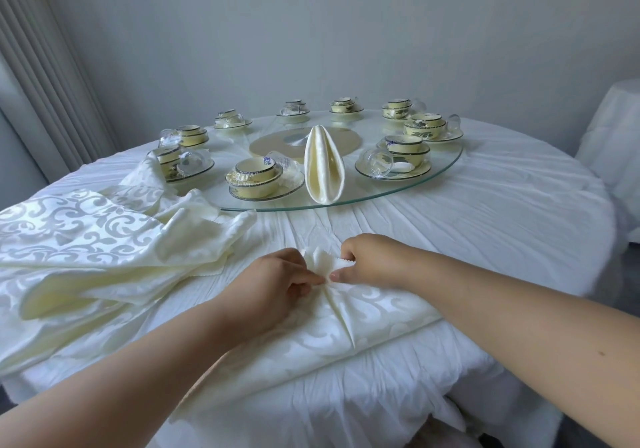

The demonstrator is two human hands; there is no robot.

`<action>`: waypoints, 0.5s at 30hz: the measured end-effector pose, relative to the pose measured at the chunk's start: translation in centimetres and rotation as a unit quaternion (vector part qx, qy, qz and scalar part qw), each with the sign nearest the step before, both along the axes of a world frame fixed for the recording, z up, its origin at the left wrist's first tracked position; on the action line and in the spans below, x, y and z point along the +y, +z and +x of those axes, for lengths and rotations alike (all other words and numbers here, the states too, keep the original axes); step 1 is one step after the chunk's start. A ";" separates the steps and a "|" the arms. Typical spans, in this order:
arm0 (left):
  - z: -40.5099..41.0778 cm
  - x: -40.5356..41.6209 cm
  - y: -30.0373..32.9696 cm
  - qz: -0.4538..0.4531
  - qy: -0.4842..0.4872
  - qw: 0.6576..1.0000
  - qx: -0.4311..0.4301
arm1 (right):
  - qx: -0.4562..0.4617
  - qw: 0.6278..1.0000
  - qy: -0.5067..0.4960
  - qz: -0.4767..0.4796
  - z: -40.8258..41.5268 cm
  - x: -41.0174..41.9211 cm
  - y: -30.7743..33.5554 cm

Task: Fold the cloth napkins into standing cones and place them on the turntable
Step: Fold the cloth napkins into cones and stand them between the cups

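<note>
Both the left hand (277, 279) and right hand (369, 260) pinch gathered pleats of the cream patterned cloth napkin (346, 312) on the white-clothed table's (485, 240) near edge; slackened fingers would probably spring them apart.

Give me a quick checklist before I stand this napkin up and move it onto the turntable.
1. Both hands on the napkin: ok, left hand and right hand pinch its gathered pleats.
2. Pleats even: cannot tell, fingers cover them.
3. Free spot on the turntable: ok, bare glass right of the standing napkin.
4. Standing napkin upright: ok.
5. Spare napkins off the turntable: not ok, one lies over its left edge.
</note>
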State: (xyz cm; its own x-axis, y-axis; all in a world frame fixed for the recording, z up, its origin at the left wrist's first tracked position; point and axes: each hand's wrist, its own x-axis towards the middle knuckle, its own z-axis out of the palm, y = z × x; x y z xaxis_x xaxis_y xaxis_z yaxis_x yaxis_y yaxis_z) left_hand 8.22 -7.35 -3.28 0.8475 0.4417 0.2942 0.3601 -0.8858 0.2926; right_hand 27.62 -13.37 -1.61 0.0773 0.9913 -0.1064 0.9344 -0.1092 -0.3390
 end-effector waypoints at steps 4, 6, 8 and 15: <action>0.0 -0.5 0.3 -0.008 0.004 0.999 0.046 | 0.017 1.000 0.003 -0.018 0.2 1.0 1.8; -0.2 -0.8 0.6 -0.040 0.009 0.996 0.073 | 0.028 0.999 0.019 -0.019 0.0 2.4 2.5; -0.6 -0.9 0.8 -0.073 0.018 0.993 0.094 | 0.056 0.997 0.053 -0.018 -0.8 3.9 2.4; -1.0 -0.7 0.7 -0.059 -0.006 0.989 0.133 | -0.006 0.983 0.183 -0.021 -3.5 7.0 0.9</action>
State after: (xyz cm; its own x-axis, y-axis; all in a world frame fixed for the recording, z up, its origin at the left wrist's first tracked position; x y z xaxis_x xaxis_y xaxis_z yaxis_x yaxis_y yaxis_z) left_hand 7.23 -8.08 -2.61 0.8930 0.4499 0.0076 0.4284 -0.8553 0.2913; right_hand 24.11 -6.36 -0.74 -0.2830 0.9473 -0.1499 0.9175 0.2219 -0.3301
